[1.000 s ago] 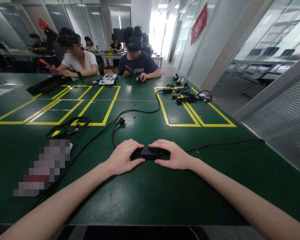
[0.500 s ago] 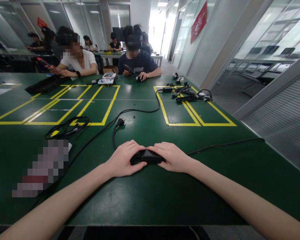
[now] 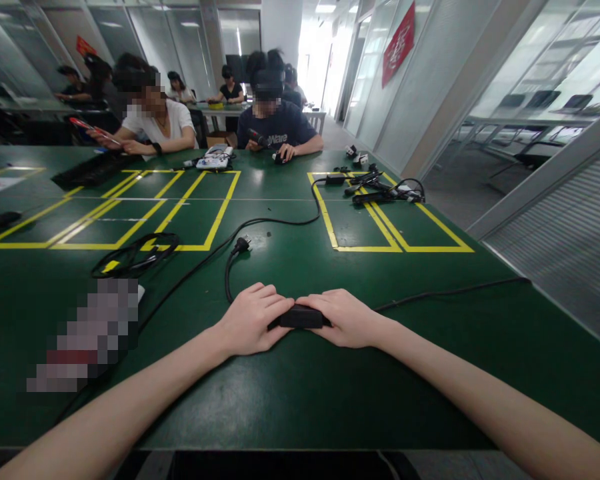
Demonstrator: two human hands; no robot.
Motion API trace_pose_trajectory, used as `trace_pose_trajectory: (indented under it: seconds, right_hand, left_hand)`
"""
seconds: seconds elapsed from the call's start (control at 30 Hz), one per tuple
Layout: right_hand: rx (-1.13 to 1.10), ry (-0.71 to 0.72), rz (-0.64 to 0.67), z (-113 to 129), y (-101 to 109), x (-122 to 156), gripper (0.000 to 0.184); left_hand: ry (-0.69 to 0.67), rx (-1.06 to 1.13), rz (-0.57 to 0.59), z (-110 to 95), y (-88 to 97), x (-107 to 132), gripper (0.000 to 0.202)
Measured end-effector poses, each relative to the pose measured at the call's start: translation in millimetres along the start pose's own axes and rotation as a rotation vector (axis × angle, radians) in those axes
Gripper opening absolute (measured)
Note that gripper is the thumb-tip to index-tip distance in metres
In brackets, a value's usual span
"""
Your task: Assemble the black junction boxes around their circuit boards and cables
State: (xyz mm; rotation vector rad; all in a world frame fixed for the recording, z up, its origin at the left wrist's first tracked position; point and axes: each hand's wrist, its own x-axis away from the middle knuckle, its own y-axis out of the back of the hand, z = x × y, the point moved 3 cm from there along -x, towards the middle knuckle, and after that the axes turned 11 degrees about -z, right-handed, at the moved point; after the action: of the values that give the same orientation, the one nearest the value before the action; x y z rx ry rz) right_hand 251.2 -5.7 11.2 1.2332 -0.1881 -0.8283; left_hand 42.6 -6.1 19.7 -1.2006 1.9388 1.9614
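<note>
Between my two hands a black power adapter [image 3: 301, 317] rests on or just above the green table [image 3: 260, 407]. My left hand [image 3: 255, 320] grips its left end, with thumb in front and fingers over the back. On the right end, my right hand [image 3: 341, 319] holds it the same way. A cord with a black plug [image 3: 241, 245] curves out from behind my left hand. Another black cable [image 3: 450, 291] runs from behind my right hand to the table's right edge. The fingertips behind the adapter are partly hidden.
A coiled black cable [image 3: 135, 257] lies at left, near a blurred-out flat object [image 3: 93, 333]. Yellow tape [image 3: 223, 212] marks rectangles on the table. Black adapters and cables [image 3: 375, 187] are heaped at the back right. Two people sit across, near a white device [image 3: 215, 158].
The adapter has tipped in my hands, so its long side face now shows towards me. My hands have barely shifted. A dark object has appeared at the table's left edge.
</note>
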Motion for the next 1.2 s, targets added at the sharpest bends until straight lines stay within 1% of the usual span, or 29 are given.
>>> trace_pose_trajectory:
  seconds: [0.07, 0.17, 0.3, 0.47, 0.57, 0.67, 0.8, 0.9, 1.03, 1.1, 1.2]
  right_hand:
    - [0.011, 0.007, -0.014, 1.4, 1.6, 0.2, 0.036]
    - [0.066, 0.043, -0.054, 3.7, 4.3, 1.1, 0.042]
    - [0.162, 0.099, -0.063, 6.5, 6.9, 2.0, 0.04]
    - [0.169, 0.1, -0.073, 6.1, 9.5, 2.6, 0.04]
    - [0.176, 0.131, -0.104, 4.9, 10.1, 3.4, 0.042]
    - [0.186, 0.174, -0.133, 4.2, 9.5, 4.1, 0.04]
    - [0.225, 0.207, -0.127, 4.8, 7.5, 3.7, 0.037]
    - [0.228, 0.197, -0.109, 5.4, 6.9, 2.9, 0.034]
    - [0.2, 0.201, -0.126, 4.8, 8.6, 2.8, 0.029]
    - [0.219, 0.239, -0.141, 4.1, 9.6, 3.1, 0.029]
    - [0.315, 0.333, -0.155, 3.5, 10.5, 3.6, 0.036]
  left_hand:
    - [0.009, 0.004, 0.005, -1.2, 1.6, -1.1, 0.03]
    - [0.023, 0.005, 0.002, -2.4, 3.7, -2.3, 0.032]
    - [0.03, 0.001, 0.011, -2.4, 4.4, -2.6, 0.033]
    - [0.032, -0.002, 0.034, -1.2, 3.1, -1.9, 0.037]
    - [0.028, -0.004, 0.043, -1.1, 2.5, -1.6, 0.039]
    - [0.024, 0.003, 0.035, -1.7, 3.0, -2.0, 0.039]
    - [0.03, 0.001, 0.017, -2.2, 3.6, -2.3, 0.045]
    - [0.03, -0.006, 0.034, -1.9, 2.2, -1.2, 0.041]
    - [0.035, -0.007, 0.053, -1.6, 0.7, -0.3, 0.038]
    - [0.062, 0.005, 0.058, -1.2, 1.0, -1.0, 0.039]
    - [0.176, 0.059, 0.054, 0.9, 2.9, -2.7, 0.044]
